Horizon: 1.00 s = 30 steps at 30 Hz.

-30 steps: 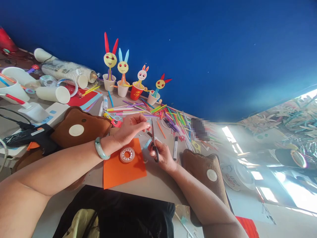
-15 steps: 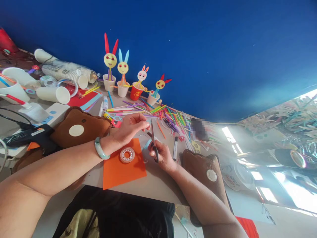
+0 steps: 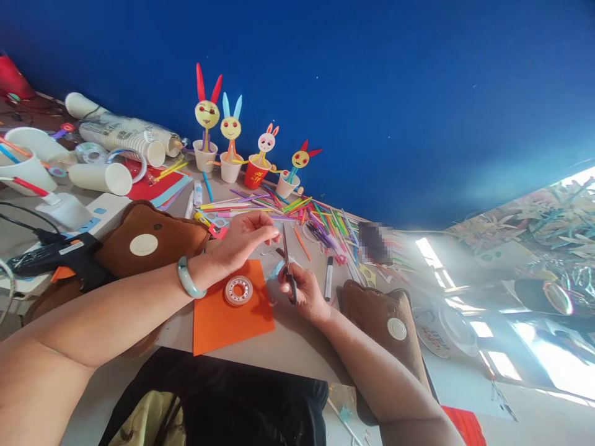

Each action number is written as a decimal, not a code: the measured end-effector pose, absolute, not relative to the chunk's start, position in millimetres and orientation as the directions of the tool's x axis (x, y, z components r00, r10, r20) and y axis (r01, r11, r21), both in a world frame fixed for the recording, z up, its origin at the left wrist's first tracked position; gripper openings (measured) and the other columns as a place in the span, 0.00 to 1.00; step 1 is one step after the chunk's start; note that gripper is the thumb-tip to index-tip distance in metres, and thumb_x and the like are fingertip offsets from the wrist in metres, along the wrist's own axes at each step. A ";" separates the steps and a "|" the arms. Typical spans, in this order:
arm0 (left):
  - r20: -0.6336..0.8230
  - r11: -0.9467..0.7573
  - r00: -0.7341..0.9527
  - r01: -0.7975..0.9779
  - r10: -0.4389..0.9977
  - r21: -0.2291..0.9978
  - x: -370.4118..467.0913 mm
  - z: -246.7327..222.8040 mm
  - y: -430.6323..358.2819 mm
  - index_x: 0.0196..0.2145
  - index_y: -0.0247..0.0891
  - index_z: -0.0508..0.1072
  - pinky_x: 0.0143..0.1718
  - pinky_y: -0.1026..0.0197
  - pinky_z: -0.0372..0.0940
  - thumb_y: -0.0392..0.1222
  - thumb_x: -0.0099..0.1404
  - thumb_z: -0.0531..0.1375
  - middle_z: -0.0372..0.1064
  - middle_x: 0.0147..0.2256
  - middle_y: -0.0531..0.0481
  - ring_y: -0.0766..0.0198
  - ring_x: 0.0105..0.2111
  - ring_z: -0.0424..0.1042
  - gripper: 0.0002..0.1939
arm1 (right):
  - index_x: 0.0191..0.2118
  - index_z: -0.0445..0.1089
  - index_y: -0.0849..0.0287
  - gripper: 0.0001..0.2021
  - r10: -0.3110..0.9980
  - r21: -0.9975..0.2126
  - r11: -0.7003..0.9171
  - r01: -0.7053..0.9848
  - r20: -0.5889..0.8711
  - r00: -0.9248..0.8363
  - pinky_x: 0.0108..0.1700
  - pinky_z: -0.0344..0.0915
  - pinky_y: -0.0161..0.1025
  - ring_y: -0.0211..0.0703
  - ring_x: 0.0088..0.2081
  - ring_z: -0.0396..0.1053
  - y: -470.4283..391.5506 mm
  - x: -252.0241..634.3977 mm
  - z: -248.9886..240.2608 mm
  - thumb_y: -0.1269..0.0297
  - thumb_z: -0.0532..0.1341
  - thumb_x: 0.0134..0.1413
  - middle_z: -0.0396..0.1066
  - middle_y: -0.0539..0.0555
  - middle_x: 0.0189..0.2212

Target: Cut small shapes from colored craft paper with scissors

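My right hand (image 3: 304,296) grips black-handled scissors (image 3: 289,275), their blades pointing up and parted. Just left of the blades, my left hand (image 3: 248,241) is closed in a pinch; a small pale bit seems to show at its fingertips, too small to name. Beneath my left wrist lies an orange paper sheet (image 3: 223,334) with a roll of tape (image 3: 238,290) on it. A light-blue scrap (image 3: 276,270) rests beside the scissors, partly hidden by my right hand.
Rabbit-faced figures in cups (image 3: 231,167) line the blue wall. Colourful sticks (image 3: 320,226) are scattered in front of them. Brown cushions (image 3: 151,238) flank my arms. A glue gun (image 3: 65,254), paper cups (image 3: 100,178) and cables crowd the left; a black marker (image 3: 329,279) lies to the right.
Both hands stay nearly in place. The scissors and the left fingertips have shifted very slightly.
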<state>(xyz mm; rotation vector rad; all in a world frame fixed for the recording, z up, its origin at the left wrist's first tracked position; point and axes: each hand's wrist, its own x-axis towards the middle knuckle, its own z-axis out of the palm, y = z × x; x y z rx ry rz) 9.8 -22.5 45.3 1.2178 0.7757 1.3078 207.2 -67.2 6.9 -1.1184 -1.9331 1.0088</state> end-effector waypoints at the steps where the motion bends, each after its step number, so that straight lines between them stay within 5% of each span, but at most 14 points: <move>1: 0.205 -0.153 0.163 -0.283 0.965 0.947 9.8 44.9 -22.2 0.24 0.37 0.71 0.29 0.62 0.62 0.42 0.57 0.64 0.72 0.25 0.51 0.66 0.27 0.68 0.08 | 0.24 0.64 0.58 0.27 0.901 -0.865 0.332 0.376 0.172 -0.399 0.29 0.55 0.36 0.37 0.25 0.58 -67.1 207.2 6.7 0.36 0.62 0.51 0.63 0.49 0.22; 20: 0.213 -0.157 0.159 -0.305 0.964 0.939 10.9 42.2 -20.2 0.24 0.38 0.72 0.32 0.61 0.64 0.42 0.58 0.64 0.71 0.25 0.51 0.66 0.28 0.69 0.09 | 0.24 0.64 0.58 0.24 0.917 -0.883 0.279 0.377 0.129 -0.376 0.30 0.55 0.37 0.37 0.26 0.58 -67.9 205.4 8.4 0.40 0.63 0.50 0.62 0.48 0.22; 30: 0.207 -0.142 0.201 -0.295 0.957 0.945 13.0 38.7 -23.0 0.25 0.38 0.72 0.31 0.62 0.62 0.43 0.58 0.65 0.71 0.26 0.52 0.66 0.28 0.68 0.09 | 0.25 0.64 0.58 0.30 0.910 -0.887 0.284 0.363 0.130 -0.393 0.30 0.56 0.37 0.38 0.27 0.58 -68.9 204.7 11.6 0.31 0.61 0.48 0.63 0.49 0.22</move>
